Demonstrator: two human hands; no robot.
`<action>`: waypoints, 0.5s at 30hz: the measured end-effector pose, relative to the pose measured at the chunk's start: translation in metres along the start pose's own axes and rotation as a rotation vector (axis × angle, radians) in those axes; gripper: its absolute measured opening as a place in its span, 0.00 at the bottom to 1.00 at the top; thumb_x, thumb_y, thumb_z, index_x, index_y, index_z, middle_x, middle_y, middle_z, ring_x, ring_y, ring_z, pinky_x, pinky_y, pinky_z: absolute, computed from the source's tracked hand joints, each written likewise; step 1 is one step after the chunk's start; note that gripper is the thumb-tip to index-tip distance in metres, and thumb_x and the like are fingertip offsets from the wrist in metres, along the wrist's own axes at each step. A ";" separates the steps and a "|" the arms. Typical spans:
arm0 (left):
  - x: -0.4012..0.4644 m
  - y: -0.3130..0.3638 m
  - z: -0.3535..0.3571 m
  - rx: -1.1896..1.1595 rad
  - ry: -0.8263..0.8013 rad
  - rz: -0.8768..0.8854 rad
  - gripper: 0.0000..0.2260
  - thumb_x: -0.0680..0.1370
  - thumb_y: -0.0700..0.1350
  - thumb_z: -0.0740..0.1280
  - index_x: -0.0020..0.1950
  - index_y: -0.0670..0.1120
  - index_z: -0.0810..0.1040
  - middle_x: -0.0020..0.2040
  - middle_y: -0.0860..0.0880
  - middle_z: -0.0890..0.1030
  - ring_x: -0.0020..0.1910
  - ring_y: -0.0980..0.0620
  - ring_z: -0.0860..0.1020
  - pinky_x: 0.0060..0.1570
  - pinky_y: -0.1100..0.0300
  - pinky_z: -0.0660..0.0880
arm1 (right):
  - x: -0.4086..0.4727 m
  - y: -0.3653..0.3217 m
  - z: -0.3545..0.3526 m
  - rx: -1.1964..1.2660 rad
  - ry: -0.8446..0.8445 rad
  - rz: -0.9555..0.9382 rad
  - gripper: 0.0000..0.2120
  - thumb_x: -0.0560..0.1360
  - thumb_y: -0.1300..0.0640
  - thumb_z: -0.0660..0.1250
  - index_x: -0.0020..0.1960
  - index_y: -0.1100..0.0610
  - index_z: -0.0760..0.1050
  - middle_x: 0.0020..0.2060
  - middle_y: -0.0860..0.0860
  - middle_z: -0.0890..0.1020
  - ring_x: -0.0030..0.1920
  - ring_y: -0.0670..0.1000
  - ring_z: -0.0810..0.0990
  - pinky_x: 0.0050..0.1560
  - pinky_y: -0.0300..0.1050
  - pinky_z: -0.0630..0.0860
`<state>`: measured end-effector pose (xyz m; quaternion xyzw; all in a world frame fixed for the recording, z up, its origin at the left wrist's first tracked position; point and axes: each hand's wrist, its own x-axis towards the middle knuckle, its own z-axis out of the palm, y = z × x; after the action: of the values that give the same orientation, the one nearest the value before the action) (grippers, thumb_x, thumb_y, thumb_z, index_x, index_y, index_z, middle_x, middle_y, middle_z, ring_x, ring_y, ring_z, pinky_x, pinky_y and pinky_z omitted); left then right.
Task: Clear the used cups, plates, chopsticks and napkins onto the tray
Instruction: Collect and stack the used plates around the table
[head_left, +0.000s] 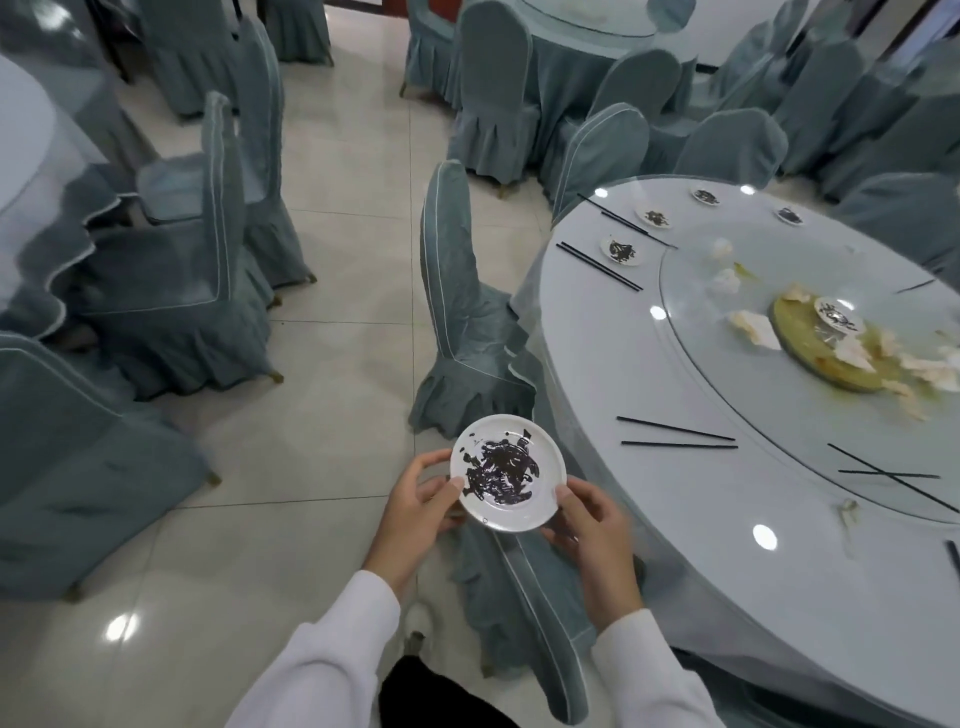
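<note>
One round banquet table (649, 374) fills the right side, topped by a glass lazy Susan (769, 415) strewn with crumpled napkins (756, 328) around a yellow tray (810, 348). Teal-covered chairs (467, 312) ring it. Black chopsticks (675, 435) lie in pairs along the table's edge, with three small dirty saucers (622, 250) at the far places. Off the table, above the floor, a white plate (506, 473) smeared with dark sauce is held level: the left hand (415, 512) grips its near-left rim, the right hand (592, 525) pinches its near-right rim, thumbs on top.
</note>
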<state>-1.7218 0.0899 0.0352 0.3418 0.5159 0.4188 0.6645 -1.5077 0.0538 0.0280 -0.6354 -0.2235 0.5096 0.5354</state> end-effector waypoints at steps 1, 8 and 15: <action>0.008 0.003 -0.002 0.010 -0.001 -0.008 0.13 0.84 0.38 0.67 0.68 0.48 0.76 0.53 0.46 0.89 0.49 0.47 0.86 0.51 0.52 0.85 | 0.008 0.002 0.007 0.003 0.012 0.003 0.05 0.81 0.58 0.72 0.55 0.52 0.86 0.51 0.57 0.88 0.46 0.53 0.87 0.42 0.44 0.84; 0.098 0.035 -0.009 0.101 -0.004 -0.056 0.15 0.84 0.39 0.67 0.70 0.50 0.76 0.61 0.48 0.86 0.52 0.46 0.86 0.50 0.53 0.85 | 0.093 -0.003 0.057 0.042 0.079 -0.016 0.06 0.81 0.56 0.73 0.55 0.47 0.86 0.51 0.51 0.88 0.47 0.52 0.88 0.43 0.43 0.83; 0.187 0.066 0.016 0.198 -0.073 -0.119 0.14 0.84 0.40 0.67 0.69 0.51 0.77 0.55 0.47 0.88 0.44 0.51 0.86 0.46 0.54 0.85 | 0.159 -0.023 0.065 0.150 0.167 0.007 0.06 0.80 0.55 0.73 0.55 0.45 0.85 0.50 0.50 0.89 0.42 0.49 0.87 0.41 0.41 0.82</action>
<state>-1.6980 0.2870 0.0227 0.3895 0.5495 0.3129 0.6697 -1.4985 0.2229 -0.0101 -0.6346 -0.1373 0.4720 0.5963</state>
